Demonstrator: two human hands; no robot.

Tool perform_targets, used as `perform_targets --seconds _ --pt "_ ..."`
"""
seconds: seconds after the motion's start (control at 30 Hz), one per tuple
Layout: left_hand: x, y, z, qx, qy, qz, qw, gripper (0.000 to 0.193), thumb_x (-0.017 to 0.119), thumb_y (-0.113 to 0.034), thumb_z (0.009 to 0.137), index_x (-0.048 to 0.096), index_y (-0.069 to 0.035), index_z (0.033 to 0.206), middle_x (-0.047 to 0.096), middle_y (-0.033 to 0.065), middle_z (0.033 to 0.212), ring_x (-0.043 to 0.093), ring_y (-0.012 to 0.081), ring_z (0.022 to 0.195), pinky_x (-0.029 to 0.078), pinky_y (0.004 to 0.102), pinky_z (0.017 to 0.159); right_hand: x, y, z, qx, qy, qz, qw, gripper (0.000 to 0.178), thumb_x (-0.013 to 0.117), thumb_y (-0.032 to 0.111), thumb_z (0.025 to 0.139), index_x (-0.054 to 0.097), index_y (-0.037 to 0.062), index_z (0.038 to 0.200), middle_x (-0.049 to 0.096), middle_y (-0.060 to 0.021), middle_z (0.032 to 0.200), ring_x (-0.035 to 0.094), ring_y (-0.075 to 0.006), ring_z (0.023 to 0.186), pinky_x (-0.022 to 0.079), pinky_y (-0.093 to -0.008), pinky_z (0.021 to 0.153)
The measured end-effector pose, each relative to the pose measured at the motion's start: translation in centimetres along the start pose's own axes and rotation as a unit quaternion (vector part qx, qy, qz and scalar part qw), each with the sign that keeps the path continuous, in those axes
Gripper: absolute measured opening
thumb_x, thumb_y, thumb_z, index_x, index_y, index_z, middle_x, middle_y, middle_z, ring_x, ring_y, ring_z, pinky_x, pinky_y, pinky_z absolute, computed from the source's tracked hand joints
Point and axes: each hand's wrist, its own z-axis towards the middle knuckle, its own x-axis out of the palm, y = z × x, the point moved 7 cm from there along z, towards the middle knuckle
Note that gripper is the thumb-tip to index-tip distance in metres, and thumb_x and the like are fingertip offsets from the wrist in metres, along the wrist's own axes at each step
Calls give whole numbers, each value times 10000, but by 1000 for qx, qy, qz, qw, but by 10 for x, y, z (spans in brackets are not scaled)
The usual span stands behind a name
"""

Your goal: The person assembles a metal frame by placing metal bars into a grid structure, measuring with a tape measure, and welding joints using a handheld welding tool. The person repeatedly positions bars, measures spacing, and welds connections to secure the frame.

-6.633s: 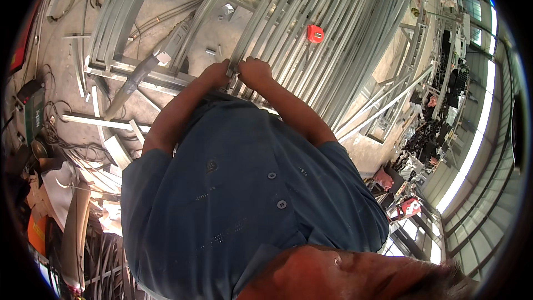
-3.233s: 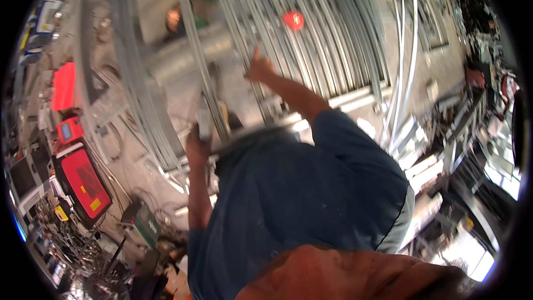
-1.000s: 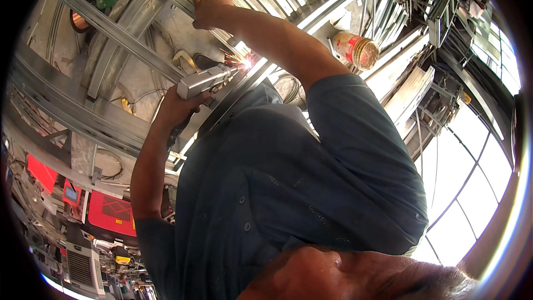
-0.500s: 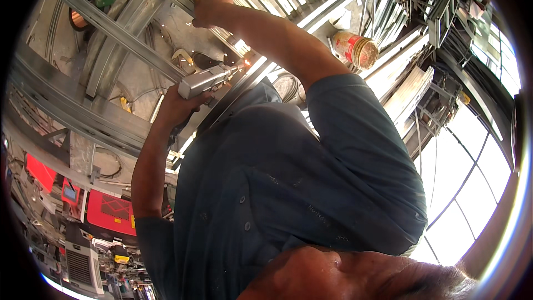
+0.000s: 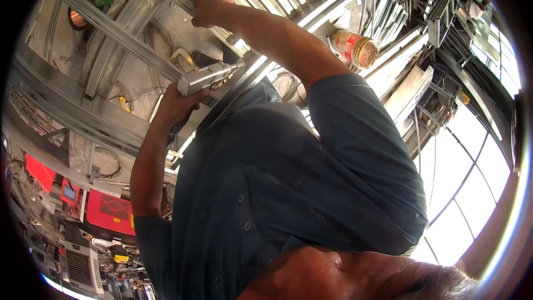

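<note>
Head view shows the sparks gone, so welding seems paused; left hand (image 5: pixel 176 104) grips the tool (image 5: pixel 197 80), but for right hand (image 5: pixel 213 8) I cannot tell the grip.

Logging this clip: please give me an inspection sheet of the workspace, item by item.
Surface: long silver metal rails over a grey floor.
Job's things: boxy silver metal hand tool, nozzle near the rails; no sparks showing.
Clutter: cylindrical red-labelled jar, upper right.
Hands: left hand gripping the tool; right hand at the rails, index finger extended, contact unclear.
Cables: thin coiled cable or hose.
Surroundings: boxy red machine, left; bright window panes, right.
</note>
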Motion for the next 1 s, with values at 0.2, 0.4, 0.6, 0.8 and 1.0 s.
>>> perform_targets --seconds 0.2,0.4,0.6,0.8,1.0 --pt "0 1 4 -9 19 -33 999 419 820 -285 827 688 -14 1117 692 13 855 593 83 656 499 256 608 4 -1 5 -12 -19 -1 1000 1087 660 442 868 -55 33 1577 428 -353 1355 591 -446 1160 535 -469 903" --pt "1 -1 6 -3 32 -45 998 394 804 -252 843 674 -25 1137 692 7 868 585 77 672 493 254 614 7 0 9 -6 -15 -11 1000 1094 656 489 880 -56 37 1578 410 -355 1385 586 -444 1176 529 -462 924" --pt "3 -9 4 4 44 -53 998 361 786 -228 857 670 -27 1133 683 0 865 581 78 667 482 252 599 6 -1 9 -4 -11 -8 1000 1102 665 493 874 -54 43 1579 406 -345 1395 583 -444 1183 527 -460 927" --pt "2 -6 4 -17 40 -58 997 372 796 -151 831 645 -12 1141 659 16 870 600 99 719 507 273 621 3 1 5 -3 -9 -4 1000 1105 663 485 873 -67 45 1577 404 -340 1394 582 -442 1186 529 -475 923" --pt "2 -7 3 -2 40 -60 997 355 785 -224 855 663 -23 1121 674 -1 846 581 74 657 479 249 579 6 -1 9 4 -6 -7 1000 1096 659 482 875 -61 46 1578 403 -335 1398 581 -442 1188 528 -475 927"
